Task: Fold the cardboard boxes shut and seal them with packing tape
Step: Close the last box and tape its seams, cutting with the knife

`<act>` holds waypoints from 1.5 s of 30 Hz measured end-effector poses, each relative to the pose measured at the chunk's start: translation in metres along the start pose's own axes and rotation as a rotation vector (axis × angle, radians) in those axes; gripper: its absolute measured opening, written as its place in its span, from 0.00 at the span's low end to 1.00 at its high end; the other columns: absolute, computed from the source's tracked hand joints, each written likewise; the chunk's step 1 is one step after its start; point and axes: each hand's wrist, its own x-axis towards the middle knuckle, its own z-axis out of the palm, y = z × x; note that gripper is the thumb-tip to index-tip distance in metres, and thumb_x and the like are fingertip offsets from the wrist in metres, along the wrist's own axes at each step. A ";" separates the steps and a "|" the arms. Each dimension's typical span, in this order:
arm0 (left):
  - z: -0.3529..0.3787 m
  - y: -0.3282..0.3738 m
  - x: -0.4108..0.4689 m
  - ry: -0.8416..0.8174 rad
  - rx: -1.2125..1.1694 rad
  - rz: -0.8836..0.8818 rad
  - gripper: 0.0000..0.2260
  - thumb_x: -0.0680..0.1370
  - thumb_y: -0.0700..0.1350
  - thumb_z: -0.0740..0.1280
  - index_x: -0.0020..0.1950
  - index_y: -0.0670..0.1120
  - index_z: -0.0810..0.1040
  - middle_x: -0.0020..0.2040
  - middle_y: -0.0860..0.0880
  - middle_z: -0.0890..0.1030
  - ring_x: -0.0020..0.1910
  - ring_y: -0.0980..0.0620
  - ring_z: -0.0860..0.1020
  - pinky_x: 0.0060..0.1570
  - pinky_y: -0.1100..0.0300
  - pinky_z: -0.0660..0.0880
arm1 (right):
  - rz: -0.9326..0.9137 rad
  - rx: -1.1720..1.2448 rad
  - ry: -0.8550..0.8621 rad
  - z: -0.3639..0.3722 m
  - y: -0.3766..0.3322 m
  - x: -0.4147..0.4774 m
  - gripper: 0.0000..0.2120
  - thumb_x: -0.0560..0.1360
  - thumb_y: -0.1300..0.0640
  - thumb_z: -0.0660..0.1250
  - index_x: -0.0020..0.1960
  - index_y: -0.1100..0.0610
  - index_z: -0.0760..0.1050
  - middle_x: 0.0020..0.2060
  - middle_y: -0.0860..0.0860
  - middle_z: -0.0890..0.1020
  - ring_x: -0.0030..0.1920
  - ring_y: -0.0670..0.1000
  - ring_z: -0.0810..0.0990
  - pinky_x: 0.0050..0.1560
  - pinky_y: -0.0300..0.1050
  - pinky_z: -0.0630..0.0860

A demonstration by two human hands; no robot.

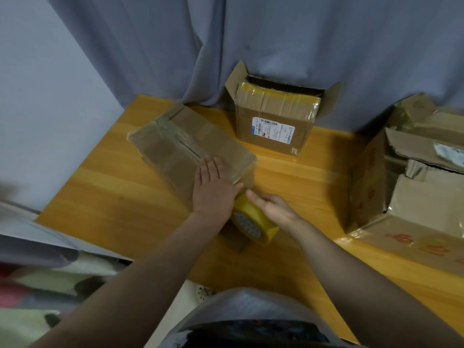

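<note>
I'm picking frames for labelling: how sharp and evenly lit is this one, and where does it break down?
Head view: dim, soft light without hard shadows; the left hand and tape roll are fairly sharp; the lower left corner is smeared; glare sits on tape of the large box at right; the shipping label is unreadable.

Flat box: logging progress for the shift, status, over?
Left hand presses flat box. Right hand holds tape roll at its near end. Open box behind, not blocking.

Head-worn wide-angle camera looks steeply down, close over the table (100,197).
</note>
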 end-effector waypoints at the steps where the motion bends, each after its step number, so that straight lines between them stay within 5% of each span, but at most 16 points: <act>1: 0.000 -0.002 0.002 -0.001 0.012 0.009 0.37 0.80 0.62 0.47 0.76 0.35 0.41 0.77 0.35 0.46 0.77 0.41 0.45 0.74 0.51 0.43 | -0.008 0.045 0.067 -0.003 0.006 -0.002 0.25 0.78 0.39 0.58 0.65 0.55 0.74 0.61 0.49 0.75 0.63 0.52 0.72 0.61 0.47 0.67; 4: -0.001 -0.010 0.011 -0.009 0.033 0.032 0.35 0.81 0.61 0.47 0.76 0.36 0.42 0.77 0.37 0.47 0.77 0.42 0.45 0.74 0.51 0.43 | 0.023 0.066 0.306 -0.023 0.047 -0.002 0.09 0.79 0.55 0.60 0.45 0.53 0.77 0.49 0.54 0.79 0.53 0.56 0.77 0.52 0.48 0.71; 7: -0.004 -0.019 0.021 -0.001 0.048 0.062 0.34 0.81 0.60 0.48 0.77 0.37 0.44 0.78 0.38 0.48 0.77 0.43 0.46 0.75 0.52 0.44 | 0.176 -0.412 0.295 -0.053 0.092 -0.016 0.10 0.76 0.61 0.61 0.54 0.55 0.76 0.53 0.55 0.78 0.56 0.58 0.77 0.47 0.45 0.73; 11: -0.007 -0.025 0.024 -0.022 0.054 0.086 0.36 0.80 0.59 0.51 0.77 0.37 0.43 0.78 0.38 0.46 0.77 0.44 0.45 0.75 0.53 0.43 | 0.471 -1.017 0.212 -0.076 0.133 -0.041 0.21 0.77 0.59 0.64 0.69 0.58 0.67 0.66 0.55 0.70 0.67 0.55 0.69 0.63 0.48 0.69; 15: -0.008 -0.025 0.020 -0.012 0.067 0.105 0.37 0.80 0.60 0.52 0.77 0.36 0.42 0.78 0.38 0.46 0.77 0.43 0.44 0.75 0.52 0.43 | 0.614 -1.090 0.238 -0.086 0.159 -0.056 0.22 0.77 0.60 0.63 0.70 0.56 0.64 0.67 0.55 0.69 0.67 0.56 0.67 0.64 0.52 0.69; 20: -0.006 -0.025 0.021 0.001 0.033 0.087 0.38 0.79 0.62 0.52 0.77 0.37 0.43 0.78 0.38 0.46 0.77 0.44 0.44 0.74 0.53 0.42 | 0.414 -1.220 0.189 -0.084 0.163 -0.059 0.13 0.77 0.61 0.62 0.61 0.54 0.72 0.57 0.52 0.78 0.58 0.52 0.77 0.52 0.42 0.74; 24: -0.008 -0.033 0.020 -0.009 0.033 0.122 0.36 0.80 0.61 0.51 0.77 0.38 0.43 0.78 0.39 0.46 0.77 0.44 0.44 0.75 0.53 0.43 | 0.320 -0.938 0.237 -0.069 0.147 -0.044 0.10 0.78 0.60 0.59 0.56 0.54 0.75 0.50 0.53 0.79 0.49 0.53 0.79 0.43 0.44 0.74; 29: -0.012 -0.074 0.020 -0.009 0.014 0.281 0.39 0.78 0.62 0.55 0.78 0.40 0.44 0.78 0.42 0.46 0.77 0.47 0.44 0.74 0.56 0.43 | 0.129 -0.073 0.426 -0.041 0.085 -0.031 0.07 0.75 0.63 0.60 0.43 0.57 0.76 0.31 0.56 0.75 0.29 0.56 0.72 0.30 0.45 0.66; 34: -0.014 -0.105 0.014 0.023 -0.182 0.319 0.40 0.73 0.60 0.68 0.77 0.45 0.55 0.78 0.48 0.54 0.77 0.52 0.52 0.73 0.57 0.49 | -0.232 0.132 0.256 0.008 -0.022 -0.033 0.13 0.75 0.68 0.61 0.35 0.56 0.74 0.27 0.52 0.74 0.16 0.44 0.65 0.18 0.33 0.59; 36: -0.007 -0.103 0.007 0.192 -0.173 0.252 0.38 0.68 0.60 0.73 0.73 0.45 0.67 0.73 0.49 0.67 0.73 0.48 0.64 0.68 0.54 0.56 | -0.342 0.114 0.111 0.027 -0.056 -0.036 0.13 0.76 0.71 0.58 0.40 0.58 0.76 0.21 0.45 0.75 0.16 0.42 0.66 0.18 0.32 0.61; 39: 0.008 -0.098 -0.003 0.413 -0.192 0.131 0.29 0.56 0.58 0.79 0.51 0.44 0.82 0.53 0.46 0.83 0.51 0.42 0.78 0.51 0.53 0.62 | -0.411 -0.022 -0.038 0.048 -0.084 -0.028 0.12 0.76 0.72 0.59 0.53 0.63 0.77 0.23 0.44 0.77 0.18 0.40 0.70 0.21 0.29 0.64; 42: 0.019 -0.097 -0.010 0.479 -0.326 0.010 0.21 0.62 0.56 0.75 0.46 0.42 0.77 0.47 0.43 0.80 0.46 0.40 0.77 0.47 0.49 0.70 | -0.466 -0.239 -0.077 0.061 -0.097 -0.015 0.17 0.75 0.72 0.60 0.60 0.64 0.77 0.45 0.54 0.81 0.35 0.36 0.77 0.34 0.26 0.68; 45: 0.025 -0.092 -0.035 0.572 -0.446 -0.085 0.13 0.68 0.44 0.73 0.47 0.41 0.75 0.46 0.42 0.77 0.47 0.40 0.75 0.47 0.49 0.68 | -0.565 -0.534 -0.086 0.064 -0.103 -0.001 0.19 0.71 0.65 0.68 0.62 0.59 0.77 0.58 0.58 0.77 0.59 0.51 0.74 0.49 0.29 0.63</act>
